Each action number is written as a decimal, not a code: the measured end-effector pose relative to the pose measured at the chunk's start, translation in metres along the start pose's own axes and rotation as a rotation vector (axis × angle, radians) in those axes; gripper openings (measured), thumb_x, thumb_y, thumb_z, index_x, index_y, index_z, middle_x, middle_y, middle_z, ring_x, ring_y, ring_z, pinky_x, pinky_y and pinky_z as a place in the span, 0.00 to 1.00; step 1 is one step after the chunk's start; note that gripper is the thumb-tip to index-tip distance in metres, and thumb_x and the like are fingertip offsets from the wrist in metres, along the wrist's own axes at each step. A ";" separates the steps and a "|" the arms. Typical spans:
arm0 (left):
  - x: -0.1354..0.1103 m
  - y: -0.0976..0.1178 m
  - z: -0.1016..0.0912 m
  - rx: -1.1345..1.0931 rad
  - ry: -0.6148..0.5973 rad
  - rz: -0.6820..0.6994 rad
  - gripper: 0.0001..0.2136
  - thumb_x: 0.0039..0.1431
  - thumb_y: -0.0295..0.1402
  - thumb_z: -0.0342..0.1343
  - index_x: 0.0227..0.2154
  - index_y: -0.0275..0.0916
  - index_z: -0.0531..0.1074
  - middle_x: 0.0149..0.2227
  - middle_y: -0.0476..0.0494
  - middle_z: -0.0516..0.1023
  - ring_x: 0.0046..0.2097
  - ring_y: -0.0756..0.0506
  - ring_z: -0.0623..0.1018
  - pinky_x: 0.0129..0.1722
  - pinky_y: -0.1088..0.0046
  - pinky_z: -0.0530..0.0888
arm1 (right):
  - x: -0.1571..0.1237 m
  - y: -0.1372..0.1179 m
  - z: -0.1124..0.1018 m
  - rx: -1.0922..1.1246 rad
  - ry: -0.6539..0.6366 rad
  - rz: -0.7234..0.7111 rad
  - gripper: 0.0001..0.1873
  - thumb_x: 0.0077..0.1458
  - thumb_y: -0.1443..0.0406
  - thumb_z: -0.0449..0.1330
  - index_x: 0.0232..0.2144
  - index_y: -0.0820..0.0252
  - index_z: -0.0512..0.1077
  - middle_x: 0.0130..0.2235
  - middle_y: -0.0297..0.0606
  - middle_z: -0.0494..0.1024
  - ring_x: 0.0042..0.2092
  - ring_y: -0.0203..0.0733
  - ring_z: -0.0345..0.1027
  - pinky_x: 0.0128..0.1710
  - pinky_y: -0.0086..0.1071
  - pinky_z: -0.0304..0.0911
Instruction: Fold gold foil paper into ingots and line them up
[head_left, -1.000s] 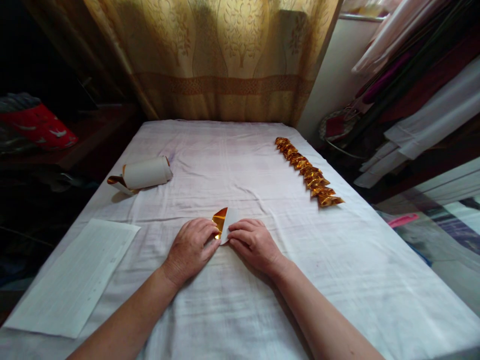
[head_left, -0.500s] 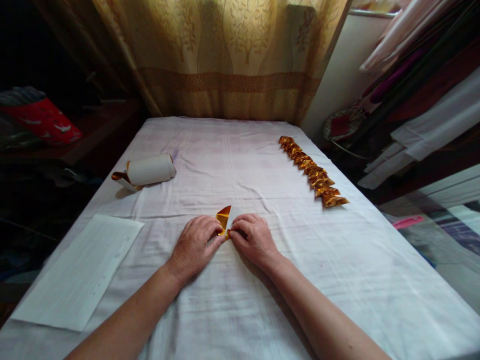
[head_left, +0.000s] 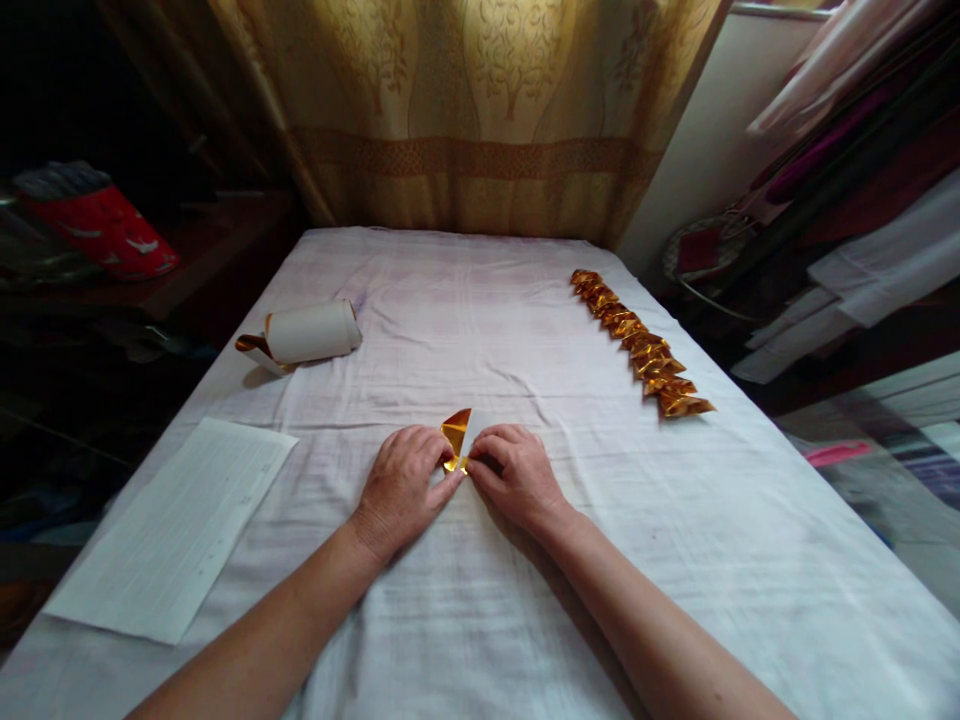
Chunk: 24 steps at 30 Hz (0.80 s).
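A small piece of gold foil paper (head_left: 455,431), shiny gold on one side and white on the other, is partly folded between my hands near the middle of the table. My left hand (head_left: 409,482) pinches its left lower part between thumb and fingers. On the other side, my right hand (head_left: 517,472) pinches the lower right edge. The fingers hide much of the paper's lower part. To the far right, several folded gold foil pieces (head_left: 637,345) lie in a slanting row, overlapping each other.
A roll of gold-lined paper (head_left: 311,332) lies at the back left of the table. Nearer me on the left is a printed white sheet (head_left: 176,530). A white cloth (head_left: 480,330) covers the table. Beyond it hang a gold curtain (head_left: 480,150) and, to the right, clothes (head_left: 892,270).
The whole view has shifted slightly, so things sit a little further right. Both hands keep their pinch on the foil paper, with only small finger movement.
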<state>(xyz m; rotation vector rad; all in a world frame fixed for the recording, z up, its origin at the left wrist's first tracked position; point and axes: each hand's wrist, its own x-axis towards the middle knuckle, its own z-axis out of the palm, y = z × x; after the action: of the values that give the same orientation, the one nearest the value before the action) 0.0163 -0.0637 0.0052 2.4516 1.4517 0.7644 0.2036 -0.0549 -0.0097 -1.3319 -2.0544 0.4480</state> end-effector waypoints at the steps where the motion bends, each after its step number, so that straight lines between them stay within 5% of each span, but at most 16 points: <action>1: 0.000 0.000 0.000 0.002 0.002 -0.006 0.05 0.58 0.33 0.60 0.33 0.42 0.69 0.38 0.46 0.77 0.45 0.42 0.75 0.50 0.61 0.70 | 0.001 -0.001 0.000 -0.008 -0.004 0.001 0.03 0.52 0.68 0.66 0.29 0.55 0.75 0.36 0.35 0.79 0.41 0.43 0.70 0.44 0.37 0.59; 14: 0.000 0.001 0.000 0.005 -0.018 -0.022 0.05 0.57 0.31 0.61 0.34 0.42 0.69 0.39 0.46 0.77 0.46 0.42 0.74 0.50 0.61 0.70 | 0.005 0.017 -0.004 0.071 -0.059 -0.091 0.06 0.55 0.72 0.61 0.30 0.56 0.75 0.36 0.37 0.79 0.40 0.41 0.71 0.44 0.36 0.63; 19: -0.001 0.000 -0.001 0.007 -0.013 -0.004 0.05 0.57 0.31 0.60 0.34 0.42 0.69 0.40 0.45 0.77 0.47 0.42 0.74 0.51 0.59 0.70 | 0.001 0.025 -0.005 0.109 0.056 -0.111 0.10 0.57 0.73 0.55 0.34 0.55 0.75 0.39 0.40 0.79 0.43 0.43 0.72 0.45 0.37 0.67; 24: -0.001 -0.008 -0.007 -0.020 -0.062 0.062 0.04 0.59 0.31 0.60 0.36 0.42 0.72 0.43 0.46 0.80 0.48 0.43 0.76 0.52 0.60 0.70 | 0.000 0.031 -0.008 -0.050 0.210 0.028 0.14 0.57 0.70 0.55 0.44 0.56 0.74 0.46 0.44 0.78 0.48 0.48 0.70 0.50 0.44 0.65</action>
<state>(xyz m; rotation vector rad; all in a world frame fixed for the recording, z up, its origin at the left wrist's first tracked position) 0.0065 -0.0607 0.0075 2.4923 1.3459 0.7045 0.2302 -0.0421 -0.0216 -1.3776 -1.8863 0.2576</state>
